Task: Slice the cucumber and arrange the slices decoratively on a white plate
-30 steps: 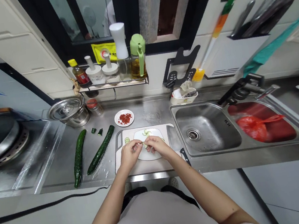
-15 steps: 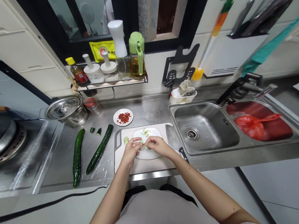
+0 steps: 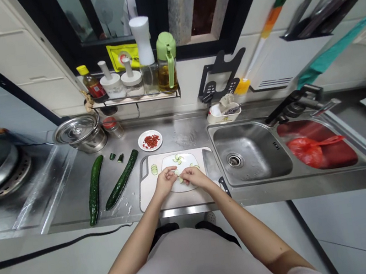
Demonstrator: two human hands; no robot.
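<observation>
My left hand [image 3: 165, 179] and my right hand [image 3: 192, 175] meet fingertip to fingertip over a white plate [image 3: 186, 158] that sits on a white cutting board [image 3: 149, 188]. Both are pinched on a small pale cucumber slice [image 3: 180, 179] between them. More cucumber slices [image 3: 177, 158] lie at the plate's far side, and a few slices [image 3: 154, 170] rest on the board left of the plate. A knife [image 3: 214, 169] lies along the board's right edge, handle toward me.
Two whole cucumbers [image 3: 94, 188] [image 3: 122, 178] and cut ends [image 3: 116, 157] lie left of the board. Behind are a small dish of red chilli [image 3: 150, 140], a lidded steel pot [image 3: 80, 134] and a condiment rack [image 3: 132, 82]. The sink [image 3: 252, 156] lies right, with a red bag [image 3: 308, 152].
Both hands have stayed pinched together over the plate, shifting slightly toward its near edge. The view has tipped a little.
</observation>
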